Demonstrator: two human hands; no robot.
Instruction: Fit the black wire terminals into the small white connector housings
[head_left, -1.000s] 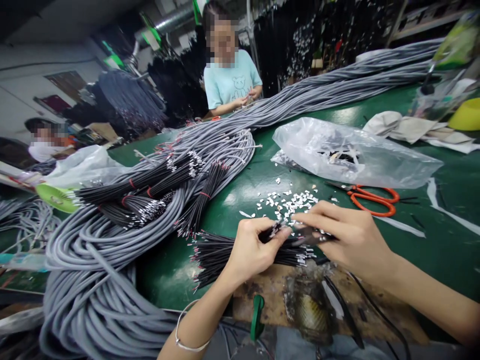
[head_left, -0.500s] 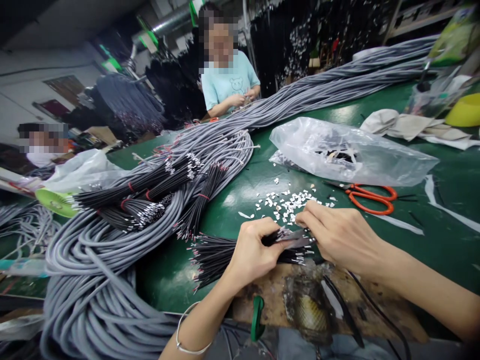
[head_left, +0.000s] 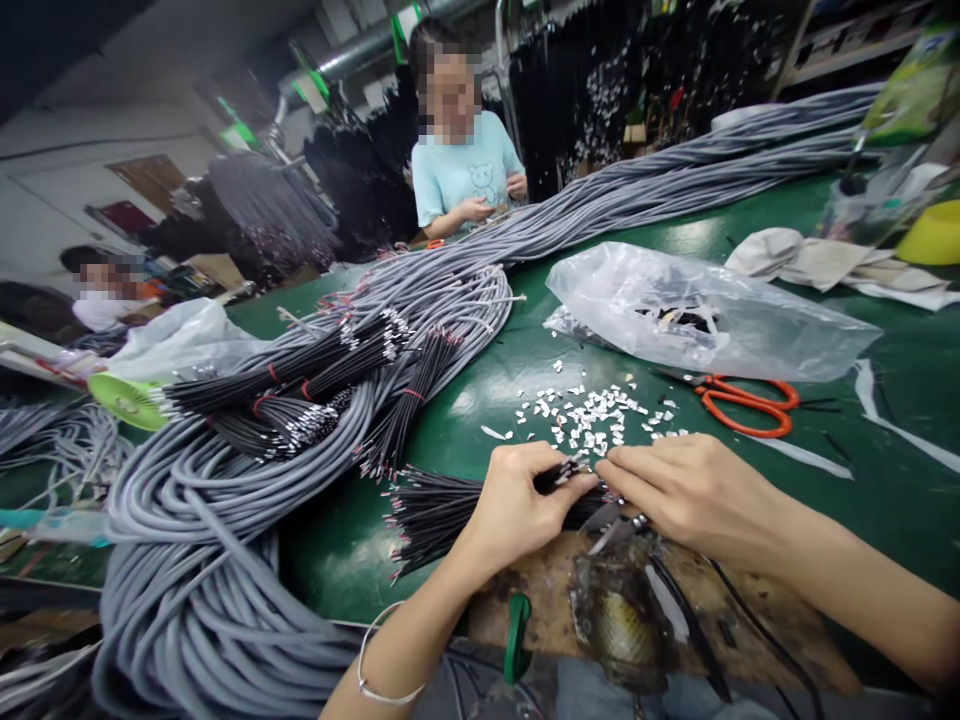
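Note:
My left hand (head_left: 517,505) is closed around one end of a bundle of thin black wires (head_left: 435,505) that lies on the green table (head_left: 885,470) and fans out to the left. My right hand (head_left: 694,490) meets it fingertip to fingertip, pinching at the wire ends; what it pinches is too small to name. A metal tool (head_left: 615,525) pokes out under my right hand. Just beyond the fingers lies a scatter of small silver terminals (head_left: 589,415).
Thick coils of grey cable (head_left: 225,500) fill the left side, with tied black wire bundles (head_left: 300,385) on top. A clear plastic bag (head_left: 705,315) and orange scissors (head_left: 742,405) lie to the right. A person in a light blue shirt (head_left: 465,170) works across the table.
My right hand has drawn in toward the left hand and lowered, so the fingertips now meet at the wire ends. The view has shifted slightly.

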